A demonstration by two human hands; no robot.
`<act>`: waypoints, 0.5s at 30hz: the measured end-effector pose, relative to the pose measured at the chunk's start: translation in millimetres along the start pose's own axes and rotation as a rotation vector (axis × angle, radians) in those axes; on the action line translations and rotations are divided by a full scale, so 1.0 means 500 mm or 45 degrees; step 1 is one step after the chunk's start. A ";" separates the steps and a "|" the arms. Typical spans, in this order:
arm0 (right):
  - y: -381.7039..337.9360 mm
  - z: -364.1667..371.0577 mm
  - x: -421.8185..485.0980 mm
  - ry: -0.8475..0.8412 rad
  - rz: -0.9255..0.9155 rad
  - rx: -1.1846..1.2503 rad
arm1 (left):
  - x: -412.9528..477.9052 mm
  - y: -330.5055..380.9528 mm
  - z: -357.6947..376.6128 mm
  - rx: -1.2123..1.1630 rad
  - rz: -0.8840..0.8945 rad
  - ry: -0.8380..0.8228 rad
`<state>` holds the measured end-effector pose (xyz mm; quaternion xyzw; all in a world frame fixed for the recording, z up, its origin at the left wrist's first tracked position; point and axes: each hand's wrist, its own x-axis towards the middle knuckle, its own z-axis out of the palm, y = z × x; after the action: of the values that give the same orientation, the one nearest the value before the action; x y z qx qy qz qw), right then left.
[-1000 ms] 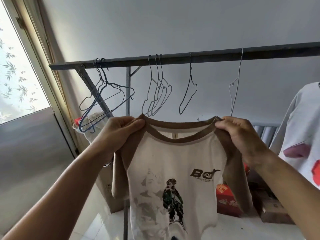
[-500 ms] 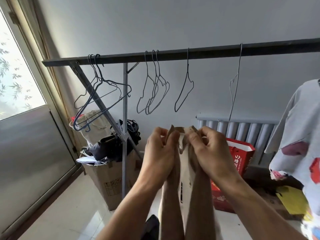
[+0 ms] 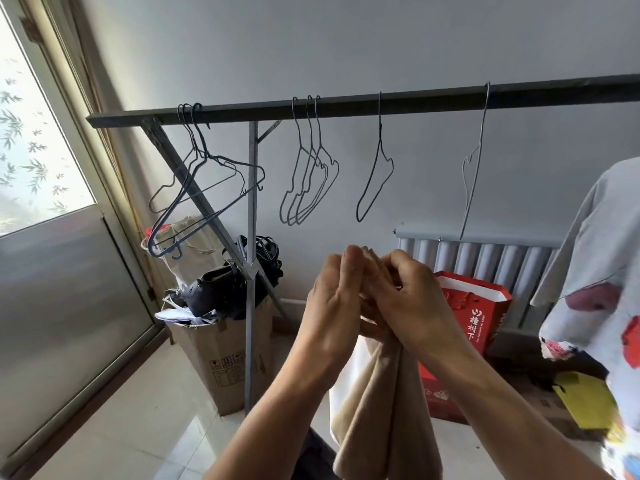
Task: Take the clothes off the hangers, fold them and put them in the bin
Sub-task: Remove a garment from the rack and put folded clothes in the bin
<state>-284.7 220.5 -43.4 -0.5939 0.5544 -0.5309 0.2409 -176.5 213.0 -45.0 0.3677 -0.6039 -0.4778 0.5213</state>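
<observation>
A cream and brown T-shirt [image 3: 377, 403] hangs folded in half lengthwise below my hands, in front of the clothes rail. My left hand [image 3: 332, 299] and my right hand [image 3: 412, 299] are pressed together at its top and both grip the gathered shoulders. The dark rail [image 3: 415, 100] carries several bare wire hangers [image 3: 311, 178]. A white T-shirt with red prints [image 3: 602, 292] still hangs at the right edge. The bin is not in view.
An open cardboard box [image 3: 225, 358] with dark bags stands by the rail's upright post [image 3: 251, 271]. A red paper bag [image 3: 481, 317] and a yellow item [image 3: 588, 400] lie under the radiator [image 3: 485, 258]. A glazed door [image 3: 52, 237] is on the left.
My hands came together from a shirt's width apart, folding the T-shirt in half lengthwise. They now hold it slightly lower, with the printed front hidden.
</observation>
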 end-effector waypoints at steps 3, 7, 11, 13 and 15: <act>0.005 -0.004 0.001 -0.071 -0.026 0.047 | -0.006 0.016 -0.002 -0.078 -0.021 -0.068; 0.010 -0.031 0.018 -0.137 -0.030 0.045 | 0.027 0.010 -0.056 0.272 0.176 0.084; -0.005 -0.055 0.029 -0.321 -0.103 0.053 | 0.070 0.037 -0.096 0.691 0.337 -0.194; -0.014 -0.061 0.035 -0.334 -0.151 0.100 | 0.091 0.052 -0.097 0.745 0.261 -0.384; -0.018 -0.066 0.041 -0.274 -0.180 0.161 | 0.109 0.057 -0.097 0.742 0.274 -0.406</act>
<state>-314.6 214.0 -17.4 -0.6685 0.4475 -0.5138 0.2981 -137.4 159.7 -2.6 0.3560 -0.8241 -0.2791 0.3409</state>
